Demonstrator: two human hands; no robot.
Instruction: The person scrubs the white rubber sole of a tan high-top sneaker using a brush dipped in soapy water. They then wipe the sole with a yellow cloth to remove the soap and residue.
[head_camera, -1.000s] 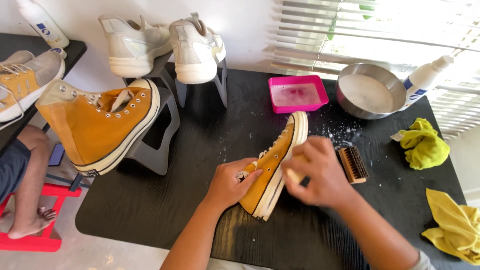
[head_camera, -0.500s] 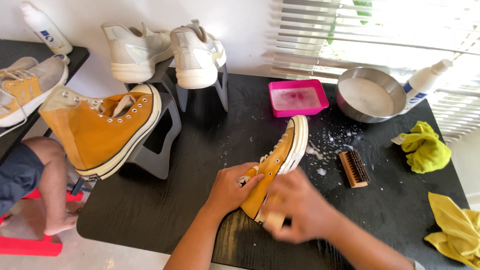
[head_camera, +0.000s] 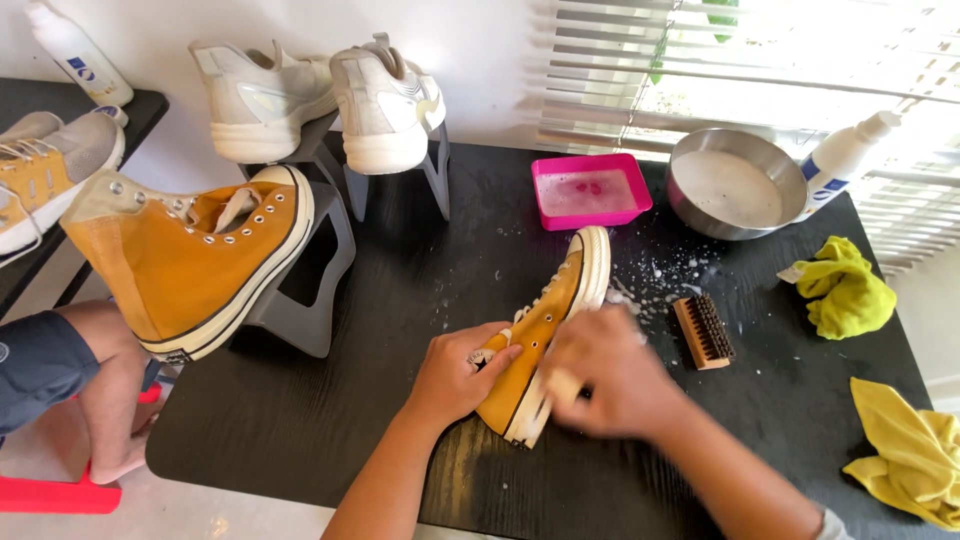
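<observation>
**A:** A person cleans a mustard-yellow high-top sneaker (head_camera: 545, 335) lying on its side near the middle of a black table (head_camera: 300, 420), toe toward the window. How are the hands placed?

**B:** The left hand (head_camera: 460, 375) is curled over the ankle end of the shoe, fingers wrapped on the canvas, pinning it down. The right hand (head_camera: 610, 375) is blurred; it is closed around something pale, pressed against the white rubber sole near the heel. What that object is cannot be made out.

**A:** How far along does the cleaning look?

**B:** Partway, by the evidence. White suds (head_camera: 655, 280) spatter the table beside the toe, a wooden brush (head_camera: 702, 331) lies bristles-up just right of the shoe, and the steel bowl (head_camera: 735, 185) behind holds cloudy water. A pink tray (head_camera: 590, 190) with wet residue sits near it, with a white bottle (head_camera: 840, 160) at the window.

**A:** And what remains?

**B:** The sole is being worked at the heel end; whether the far side is clean cannot be seen. The matching sneaker (head_camera: 190, 260) stands on a grey stand (head_camera: 310, 300) to the left, with no suds on it. Two yellow-green cloths (head_camera: 845, 290) lie at the right edge, apart from the shoe, so drying looks not yet done.
</observation>
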